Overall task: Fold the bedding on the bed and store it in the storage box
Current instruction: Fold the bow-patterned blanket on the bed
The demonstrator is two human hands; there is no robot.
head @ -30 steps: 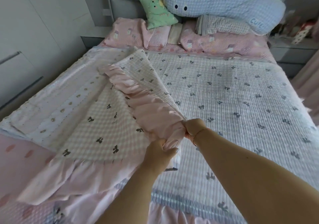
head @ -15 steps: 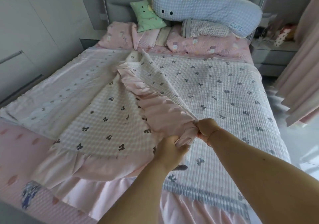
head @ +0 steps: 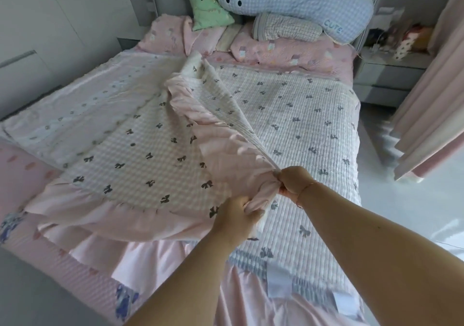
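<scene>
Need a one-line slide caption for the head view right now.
Both hands, left hand and right hand, grip the pink ruffled corner of the bow-print quilt, folded across the bed.

The bed [head: 160,285] carries a white quilted blanket [head: 296,114] with small dark bows and a pink ruffled edge; its left part is folded over toward the middle. Under it lies a pink sheet [head: 27,165]. At the head end lie pink pillows [head: 288,54], a green cushion [head: 208,9], a small checked pillow [head: 283,28] and a long blue checked cushion [head: 301,1].
</scene>
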